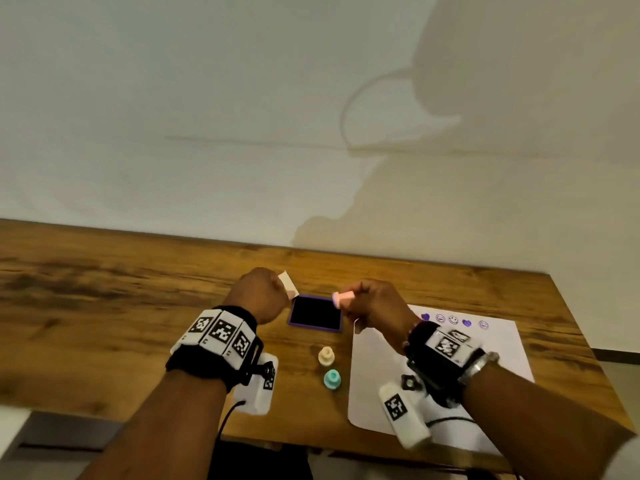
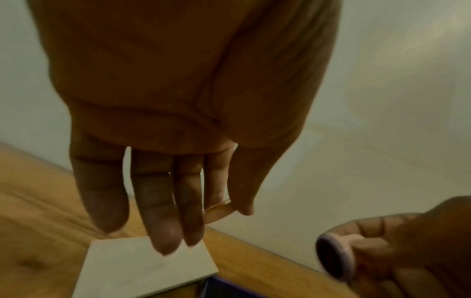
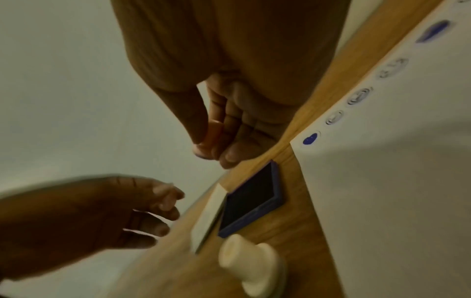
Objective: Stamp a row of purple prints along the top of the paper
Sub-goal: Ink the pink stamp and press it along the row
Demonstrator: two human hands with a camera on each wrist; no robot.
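The right hand (image 1: 375,306) pinches the pink stamp (image 1: 343,298) above the open purple ink pad (image 1: 315,315); the left hand (image 1: 260,293) hangs relaxed, holding nothing, over the pad's lid (image 2: 145,266). The paper (image 1: 491,368) lies right, prints (image 1: 453,320) along its far edge. A tilted press risks patchy inking.

A cream stamp (image 1: 326,356) and a teal stamp (image 1: 332,379) are seen upright near the front edge of the wooden worktop (image 1: 104,306), against a pale wall (image 1: 207,116).

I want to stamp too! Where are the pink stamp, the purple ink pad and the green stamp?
pink stamp (image 1: 343,297), head view, its handle.
purple ink pad (image 1: 314,315), head view, dark middle.
green stamp (image 1: 332,378), head view, its top.
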